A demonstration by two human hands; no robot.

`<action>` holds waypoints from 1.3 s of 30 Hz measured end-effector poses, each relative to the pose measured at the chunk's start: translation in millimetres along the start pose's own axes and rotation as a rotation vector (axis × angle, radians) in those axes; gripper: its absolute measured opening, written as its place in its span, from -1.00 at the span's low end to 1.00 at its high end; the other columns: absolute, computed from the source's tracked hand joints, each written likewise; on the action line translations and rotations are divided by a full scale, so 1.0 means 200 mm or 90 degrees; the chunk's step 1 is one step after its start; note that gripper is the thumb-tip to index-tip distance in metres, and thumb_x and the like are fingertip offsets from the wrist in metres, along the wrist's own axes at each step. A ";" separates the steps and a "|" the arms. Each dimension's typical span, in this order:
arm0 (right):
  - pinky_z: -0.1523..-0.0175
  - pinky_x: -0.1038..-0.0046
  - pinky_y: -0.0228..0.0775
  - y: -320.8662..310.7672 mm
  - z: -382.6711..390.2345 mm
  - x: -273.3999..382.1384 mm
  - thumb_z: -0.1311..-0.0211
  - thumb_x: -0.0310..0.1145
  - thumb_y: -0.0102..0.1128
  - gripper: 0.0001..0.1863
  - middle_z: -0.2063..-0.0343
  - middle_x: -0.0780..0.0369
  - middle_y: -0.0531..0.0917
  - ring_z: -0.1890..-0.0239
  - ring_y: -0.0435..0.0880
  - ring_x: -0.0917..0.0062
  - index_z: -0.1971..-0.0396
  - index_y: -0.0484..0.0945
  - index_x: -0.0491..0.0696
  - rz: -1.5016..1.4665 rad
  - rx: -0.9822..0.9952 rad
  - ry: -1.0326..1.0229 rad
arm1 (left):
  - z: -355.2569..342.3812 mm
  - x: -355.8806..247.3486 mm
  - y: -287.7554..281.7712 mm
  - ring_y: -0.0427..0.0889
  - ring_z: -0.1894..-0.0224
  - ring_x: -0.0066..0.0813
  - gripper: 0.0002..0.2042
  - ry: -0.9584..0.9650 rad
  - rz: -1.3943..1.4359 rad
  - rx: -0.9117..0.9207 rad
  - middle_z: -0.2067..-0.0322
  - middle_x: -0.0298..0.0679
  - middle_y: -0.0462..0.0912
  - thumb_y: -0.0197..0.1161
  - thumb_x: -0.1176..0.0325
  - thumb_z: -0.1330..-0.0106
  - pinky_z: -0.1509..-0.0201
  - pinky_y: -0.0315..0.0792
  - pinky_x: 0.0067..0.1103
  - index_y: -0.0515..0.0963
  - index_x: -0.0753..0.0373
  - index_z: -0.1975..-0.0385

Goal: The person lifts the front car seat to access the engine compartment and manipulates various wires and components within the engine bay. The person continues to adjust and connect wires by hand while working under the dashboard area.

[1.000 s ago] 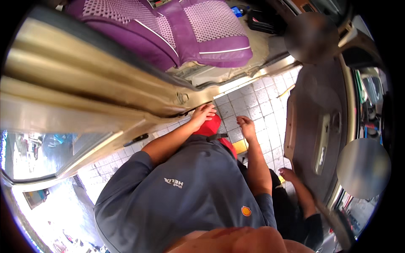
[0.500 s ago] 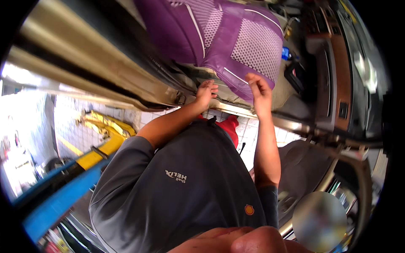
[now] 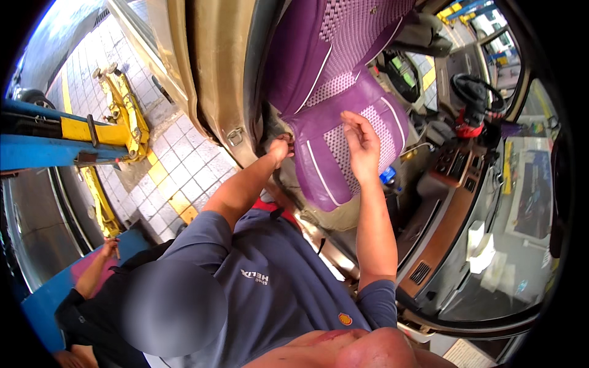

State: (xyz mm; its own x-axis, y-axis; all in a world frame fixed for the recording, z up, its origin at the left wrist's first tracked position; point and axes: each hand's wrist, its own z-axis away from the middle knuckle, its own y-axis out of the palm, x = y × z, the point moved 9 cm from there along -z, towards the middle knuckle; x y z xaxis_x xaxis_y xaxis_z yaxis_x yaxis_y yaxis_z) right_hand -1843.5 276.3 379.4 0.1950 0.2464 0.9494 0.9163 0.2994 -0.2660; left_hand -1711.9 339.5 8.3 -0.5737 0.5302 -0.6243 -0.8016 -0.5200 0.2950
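Grip of right hand [image 3: 363, 147], half-curled above seat [image 3: 336, 101]

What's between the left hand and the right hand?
The purple seat cushion, in the head view: its smooth edge and part of its patterned panel lie between the left hand and the right hand.

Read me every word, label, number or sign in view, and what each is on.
Shirt, chest: white lettering; readable, but I don't copy wording.
Shirt, lower: yellow-and-red emblem; no words I can make out.
Pale sheet, bottom right: marks too small to read.
Dash controls: any markings too small.
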 end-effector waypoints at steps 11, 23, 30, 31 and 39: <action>-0.25 0.27 0.37 0.37 -0.59 1.19 -0.16 -0.61 0.11 -0.76 0.01 0.11 0.63 -0.13 0.55 0.17 0.19 0.64 -0.14 0.304 0.032 -0.567 | -0.38 0.12 -0.08 0.65 0.38 -0.53 -0.67 -0.100 0.003 -0.021 0.26 -0.29 0.70 -0.19 0.24 -0.50 0.47 0.57 -0.58 0.59 0.16 0.14; -0.36 0.21 0.21 0.59 -1.14 1.22 -0.16 -0.39 0.07 -0.76 0.18 0.17 0.71 -0.07 0.57 0.29 0.25 0.71 -0.01 0.484 -0.003 -0.629 | -0.44 0.21 0.01 0.51 0.67 -0.51 -0.78 -0.213 0.079 0.004 0.60 -0.37 0.56 -0.06 0.30 -0.40 0.57 0.52 -0.47 0.51 0.10 0.46; -0.20 0.27 0.34 0.53 -1.11 1.24 -0.02 -0.48 0.16 -0.84 0.36 0.21 0.70 0.12 0.60 0.29 0.42 0.70 -0.06 0.357 -0.067 -0.662 | -0.56 0.26 -0.01 0.55 0.71 -0.39 -0.74 -0.208 0.107 -0.005 0.66 -0.27 0.54 -0.07 0.23 -0.38 0.69 0.53 -0.47 0.48 0.12 0.52; -0.19 0.27 0.34 0.53 -1.11 1.25 -0.01 -0.48 0.17 -0.84 0.36 0.21 0.70 0.13 0.61 0.29 0.42 0.70 -0.06 0.338 -0.070 -0.664 | -0.54 0.24 -0.03 0.55 0.72 -0.39 -0.74 -0.204 0.082 -0.020 0.65 -0.27 0.56 -0.05 0.19 -0.40 0.69 0.53 -0.48 0.51 0.13 0.46; -0.13 0.28 0.38 0.52 -1.06 1.25 0.03 -0.51 0.20 -0.88 0.40 0.20 0.70 0.18 0.63 0.27 0.48 0.70 -0.10 0.242 -0.117 -0.693 | -0.34 0.00 -0.05 0.60 0.47 -0.32 -0.72 -0.116 0.013 -0.161 0.39 -0.21 0.66 0.07 0.22 -0.38 0.49 0.42 -0.37 0.65 0.26 0.27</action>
State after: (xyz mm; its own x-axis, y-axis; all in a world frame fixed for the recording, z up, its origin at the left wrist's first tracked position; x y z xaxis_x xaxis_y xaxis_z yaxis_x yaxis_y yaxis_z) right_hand -1626.3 173.8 624.5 0.1461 0.9785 0.1455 0.9178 -0.0792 -0.3891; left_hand -1693.3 299.2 -43.6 -0.6282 0.6172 -0.4737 -0.7356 -0.6695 0.1031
